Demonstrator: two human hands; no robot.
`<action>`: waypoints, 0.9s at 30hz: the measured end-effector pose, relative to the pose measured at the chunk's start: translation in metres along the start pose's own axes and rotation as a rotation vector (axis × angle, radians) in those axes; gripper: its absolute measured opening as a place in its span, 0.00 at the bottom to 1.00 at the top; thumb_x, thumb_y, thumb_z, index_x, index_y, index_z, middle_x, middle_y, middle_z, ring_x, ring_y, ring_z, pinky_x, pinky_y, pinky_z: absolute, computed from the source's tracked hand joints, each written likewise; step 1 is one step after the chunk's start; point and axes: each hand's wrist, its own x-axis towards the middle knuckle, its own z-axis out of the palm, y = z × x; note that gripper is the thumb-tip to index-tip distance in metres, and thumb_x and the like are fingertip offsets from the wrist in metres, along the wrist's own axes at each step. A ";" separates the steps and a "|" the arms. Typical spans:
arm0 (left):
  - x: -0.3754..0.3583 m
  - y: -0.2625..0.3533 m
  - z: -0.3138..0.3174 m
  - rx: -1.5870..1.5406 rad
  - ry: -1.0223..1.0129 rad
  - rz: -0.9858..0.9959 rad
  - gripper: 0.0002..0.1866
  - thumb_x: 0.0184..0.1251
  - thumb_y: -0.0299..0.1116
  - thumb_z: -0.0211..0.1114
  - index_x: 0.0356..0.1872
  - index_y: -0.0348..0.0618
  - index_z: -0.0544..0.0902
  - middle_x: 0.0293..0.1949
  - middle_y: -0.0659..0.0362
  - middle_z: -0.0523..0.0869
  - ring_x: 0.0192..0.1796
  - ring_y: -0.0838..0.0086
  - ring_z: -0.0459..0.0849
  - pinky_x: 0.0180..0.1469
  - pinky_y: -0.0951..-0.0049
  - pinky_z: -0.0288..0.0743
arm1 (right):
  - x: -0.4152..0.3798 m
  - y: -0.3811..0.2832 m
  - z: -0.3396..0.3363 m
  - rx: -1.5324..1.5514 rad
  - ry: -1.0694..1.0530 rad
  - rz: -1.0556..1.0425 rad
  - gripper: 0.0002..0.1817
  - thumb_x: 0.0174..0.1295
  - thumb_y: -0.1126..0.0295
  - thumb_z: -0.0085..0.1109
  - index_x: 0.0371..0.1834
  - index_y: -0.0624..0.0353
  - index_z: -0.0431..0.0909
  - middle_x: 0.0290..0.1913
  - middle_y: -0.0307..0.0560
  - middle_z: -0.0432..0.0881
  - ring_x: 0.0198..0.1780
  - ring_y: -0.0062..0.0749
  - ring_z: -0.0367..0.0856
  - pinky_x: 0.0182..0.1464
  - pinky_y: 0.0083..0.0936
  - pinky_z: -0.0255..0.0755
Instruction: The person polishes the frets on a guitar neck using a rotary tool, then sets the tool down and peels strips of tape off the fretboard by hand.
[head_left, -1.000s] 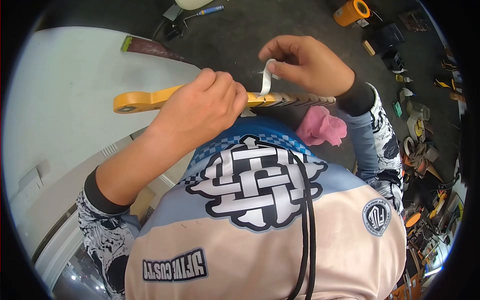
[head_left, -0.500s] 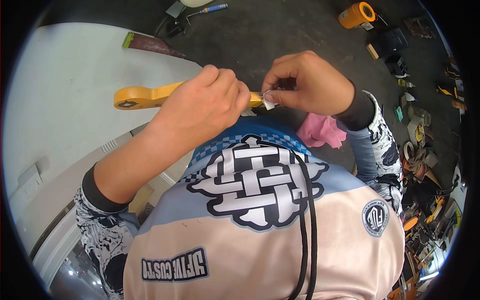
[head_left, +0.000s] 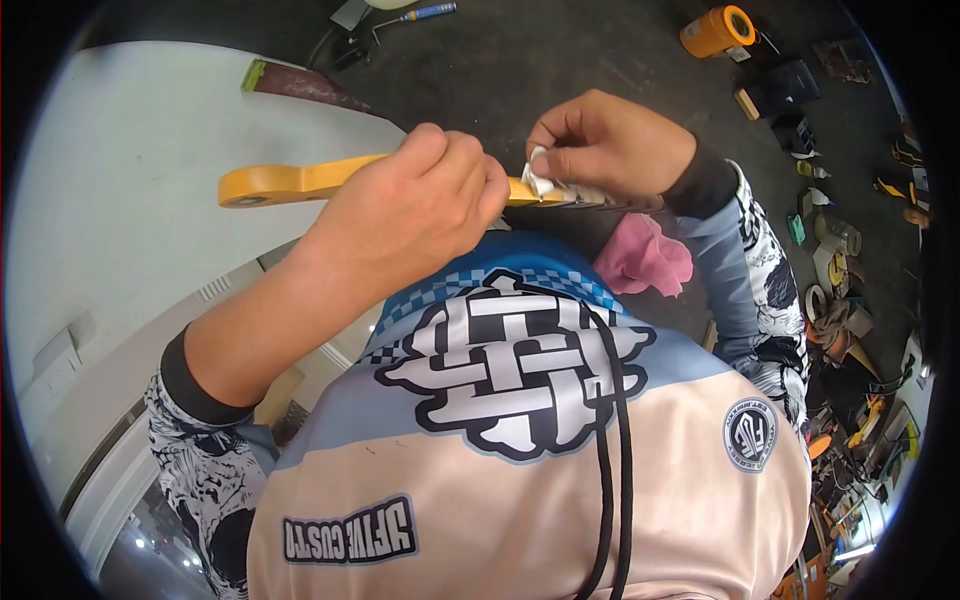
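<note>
A long, slim yellow piece (head_left: pixel 290 184) lies crosswise in front of my chest, its rounded, wider end pointing left. I cannot make out its exact kind. My left hand (head_left: pixel 425 190) is wrapped round its middle, fingers closed. In my right hand (head_left: pixel 620 145) a small white cloth or paper wad (head_left: pixel 537 175) is pinched between thumb and fingers, touching the yellow piece just right of my left hand. Under my right hand, the piece's far part looks pale with dark marks. A crumpled pink cloth (head_left: pixel 645 255) rests below my right wrist.
A white surface (head_left: pixel 150 130) extends at the left, with a dark red strip (head_left: pixel 305 87) at its far edge. A blue-handled tool (head_left: pixel 428 13) lies beyond on the dark surface. An orange container (head_left: pixel 715 32) stands far right, near several scattered tools and tape rolls.
My right hand has risen slightly, the white wad still in its pinch. The yellow piece has rolled and shifted slightly up and left, showing more of its right part.
</note>
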 end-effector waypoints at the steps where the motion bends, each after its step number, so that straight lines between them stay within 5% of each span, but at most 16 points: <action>1: -0.001 0.001 0.001 0.018 0.016 0.003 0.11 0.59 0.32 0.64 0.43 0.44 0.81 0.31 0.66 0.78 0.41 0.76 0.77 0.45 0.77 0.69 | 0.006 0.009 -0.004 0.037 0.022 -0.050 0.15 0.70 0.60 0.64 0.42 0.63 0.85 0.25 0.33 0.80 0.28 0.15 0.75 0.31 0.18 0.69; 12: -0.009 0.011 0.014 -0.064 -0.005 -0.030 0.11 0.61 0.31 0.63 0.45 0.43 0.81 0.32 0.64 0.79 0.42 0.74 0.79 0.50 0.74 0.71 | -0.012 0.029 -0.035 0.328 0.060 -0.352 0.13 0.71 0.64 0.66 0.48 0.63 0.82 0.37 0.35 0.83 0.34 0.15 0.75 0.39 0.16 0.71; 17: -0.008 0.003 0.042 -0.198 0.036 -0.068 0.11 0.59 0.31 0.63 0.43 0.44 0.81 0.30 0.64 0.78 0.41 0.73 0.78 0.48 0.73 0.70 | -0.048 0.040 -0.018 0.525 0.285 -0.481 0.12 0.69 0.70 0.68 0.50 0.64 0.81 0.38 0.37 0.84 0.37 0.18 0.82 0.43 0.17 0.77; 22: -0.008 -0.006 0.091 -0.442 0.077 -0.085 0.11 0.55 0.30 0.67 0.40 0.45 0.80 0.31 0.62 0.80 0.42 0.70 0.79 0.45 0.69 0.69 | -0.102 0.061 0.016 0.096 1.116 -0.290 0.09 0.69 0.76 0.65 0.50 0.66 0.85 0.43 0.43 0.89 0.42 0.21 0.86 0.46 0.20 0.79; 27: -0.015 -0.001 0.133 -0.694 -0.036 -0.050 0.26 0.39 0.33 0.80 0.44 0.46 0.80 0.35 0.60 0.82 0.44 0.65 0.79 0.49 0.65 0.69 | -0.162 0.183 0.029 -0.503 1.889 0.255 0.09 0.65 0.69 0.69 0.46 0.60 0.88 0.39 0.47 0.89 0.38 0.28 0.87 0.43 0.26 0.80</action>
